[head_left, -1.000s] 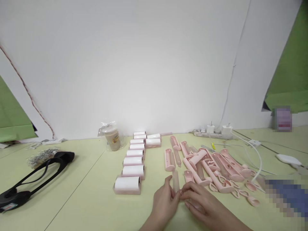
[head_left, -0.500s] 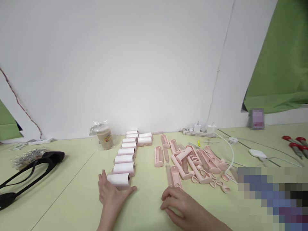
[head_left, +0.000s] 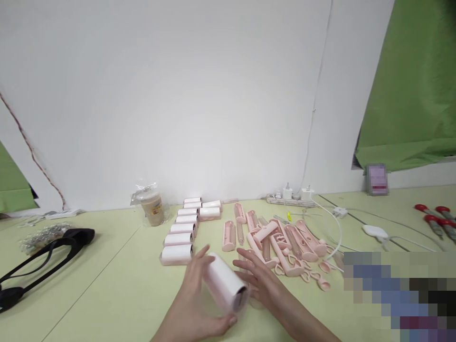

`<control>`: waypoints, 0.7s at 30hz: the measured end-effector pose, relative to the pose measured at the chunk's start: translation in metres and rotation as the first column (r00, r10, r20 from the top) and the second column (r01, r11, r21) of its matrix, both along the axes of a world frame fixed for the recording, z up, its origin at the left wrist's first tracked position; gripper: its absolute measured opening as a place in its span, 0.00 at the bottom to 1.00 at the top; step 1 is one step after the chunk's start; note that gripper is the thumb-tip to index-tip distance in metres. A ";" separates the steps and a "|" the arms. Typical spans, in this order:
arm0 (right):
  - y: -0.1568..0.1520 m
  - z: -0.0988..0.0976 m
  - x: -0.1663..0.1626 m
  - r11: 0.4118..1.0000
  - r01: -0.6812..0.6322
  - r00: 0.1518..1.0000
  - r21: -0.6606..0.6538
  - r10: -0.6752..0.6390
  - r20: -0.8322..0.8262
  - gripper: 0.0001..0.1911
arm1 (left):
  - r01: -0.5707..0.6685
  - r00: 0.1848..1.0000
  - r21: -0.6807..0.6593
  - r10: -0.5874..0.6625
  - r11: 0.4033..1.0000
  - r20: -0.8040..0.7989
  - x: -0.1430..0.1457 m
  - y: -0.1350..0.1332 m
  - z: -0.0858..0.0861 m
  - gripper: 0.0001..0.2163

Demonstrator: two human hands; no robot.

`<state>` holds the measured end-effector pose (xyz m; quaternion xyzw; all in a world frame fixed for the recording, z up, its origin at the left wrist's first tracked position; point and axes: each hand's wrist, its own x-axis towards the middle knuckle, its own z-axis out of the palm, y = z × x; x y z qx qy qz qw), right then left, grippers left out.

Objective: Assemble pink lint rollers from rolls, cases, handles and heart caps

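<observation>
One white roll (head_left: 224, 284) held in two hands, eight white rolls (head_left: 177, 254) in rows on the table, one cup (head_left: 152, 209), three red-handled tools (head_left: 432, 219)

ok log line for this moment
left hand: holds white roll | right hand: open, beside roll | behind: pink parts pile

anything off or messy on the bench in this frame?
Mostly tidy. The white rolls sit in a neat row, but the pink plastic parts lie in a loose, crisscrossed heap. The left hand holds one roll tilted off the table. No spills or damage visible.
</observation>
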<state>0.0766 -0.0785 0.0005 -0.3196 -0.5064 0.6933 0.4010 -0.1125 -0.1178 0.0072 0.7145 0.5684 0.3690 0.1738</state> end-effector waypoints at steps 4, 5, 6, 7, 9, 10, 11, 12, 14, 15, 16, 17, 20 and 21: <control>0.008 0.006 0.006 0.967 -0.077 0.947 -0.244 -0.005 -0.321 0.25 | 0.381 0.893 -0.112 -0.397 0.918 -0.210 0.028 0.044 0.057 0.34; 0.010 0.005 0.008 0.951 -0.101 0.930 -0.293 -0.015 -0.368 0.24 | 0.440 0.852 -0.145 -0.463 0.886 -0.246 0.033 0.055 0.067 0.31; 0.013 0.004 0.009 0.932 -0.119 0.916 -0.343 -0.030 -0.400 0.23 | 0.492 0.803 -0.183 -0.525 0.851 -0.283 0.038 0.065 0.075 0.28; 0.016 0.002 0.010 0.913 -0.131 0.905 -0.387 -0.049 -0.422 0.22 | 0.538 0.747 -0.222 -0.581 0.814 -0.323 0.043 0.074 0.082 0.26; 0.021 -0.003 0.010 0.883 -0.137 0.886 -0.449 -0.093 -0.454 0.22 | 0.591 0.631 -0.301 -0.661 0.748 -0.406 0.054 0.088 0.092 0.22; 0.022 -0.006 0.010 0.875 -0.139 0.875 -0.464 -0.111 -0.471 0.22 | 0.604 0.577 -0.337 -0.688 0.722 -0.439 0.059 0.093 0.096 0.22; 0.023 -0.009 0.010 0.875 -0.141 0.864 -0.463 -0.119 -0.489 0.22 | 0.606 0.536 -0.370 -0.706 0.704 -0.463 0.063 0.097 0.100 0.21; 0.024 -0.011 0.010 0.883 -0.139 0.857 -0.449 -0.119 -0.501 0.22 | 0.596 0.513 -0.400 -0.713 0.696 -0.478 0.067 0.099 0.103 0.22; 0.023 -0.015 0.009 0.923 -0.095 0.868 -0.373 -0.106 -0.484 0.24 | 0.568 0.503 -0.445 -0.720 0.692 -0.478 0.072 0.102 0.110 0.23; 0.022 -0.017 0.010 0.943 -0.059 0.881 -0.327 -0.105 -0.462 0.24 | 0.559 0.515 -0.455 -0.721 0.693 -0.465 0.072 0.103 0.112 0.23; 0.021 -0.020 0.010 0.960 -0.006 0.890 -0.278 -0.122 -0.440 0.24 | 0.557 0.531 -0.455 -0.719 0.695 -0.448 0.072 0.102 0.114 0.23; 0.020 -0.023 0.010 0.971 0.052 0.894 -0.233 -0.149 -0.423 0.23 | 0.565 0.547 -0.447 -0.720 0.694 -0.427 0.070 0.102 0.116 0.23; 0.018 -0.035 0.008 0.970 0.187 0.884 -0.153 -0.234 -0.405 0.21 | 0.599 0.588 -0.396 -0.718 0.696 -0.373 0.063 0.099 0.118 0.20; 0.017 -0.039 0.007 0.967 0.217 0.881 -0.133 -0.253 -0.401 0.21 | 0.601 0.603 -0.380 -0.710 0.704 -0.363 0.061 0.098 0.118 0.20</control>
